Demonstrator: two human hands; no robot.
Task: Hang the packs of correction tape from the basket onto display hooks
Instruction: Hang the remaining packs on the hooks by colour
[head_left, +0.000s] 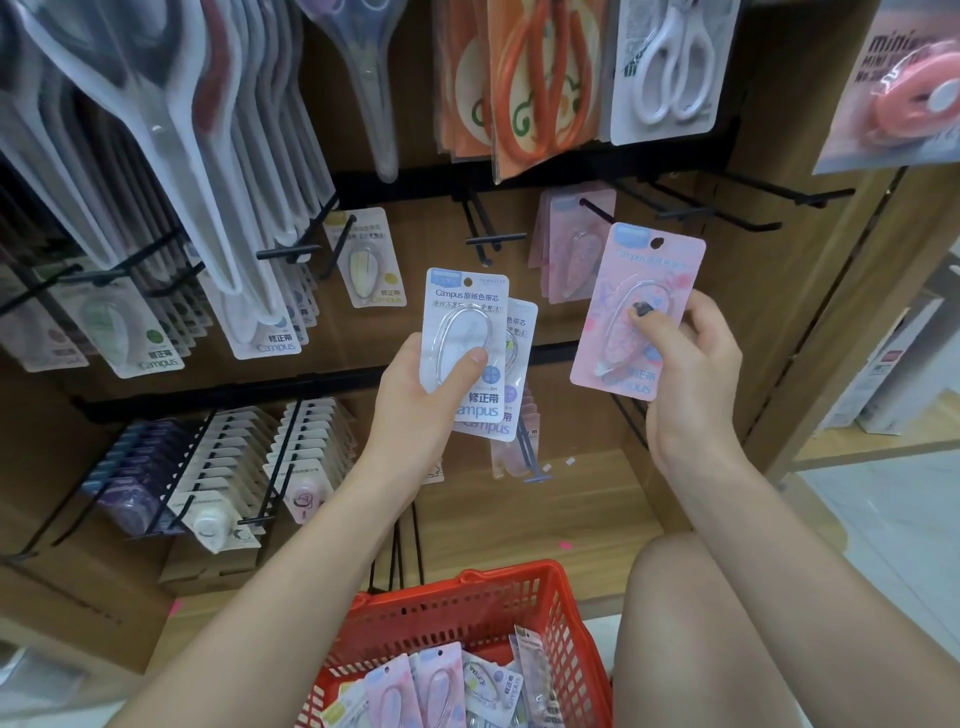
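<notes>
Left hand (415, 405) grips two white correction-tape packs (465, 338); right hand (685, 374) pinches pink pack (631, 291); red basket (561, 597) below.

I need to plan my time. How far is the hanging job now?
Done: pink packs already hang on a hook. In hand: the right hand holds one pink pack just below that hook; the left hand holds white packs. Left: many packs in the basket.
</notes>
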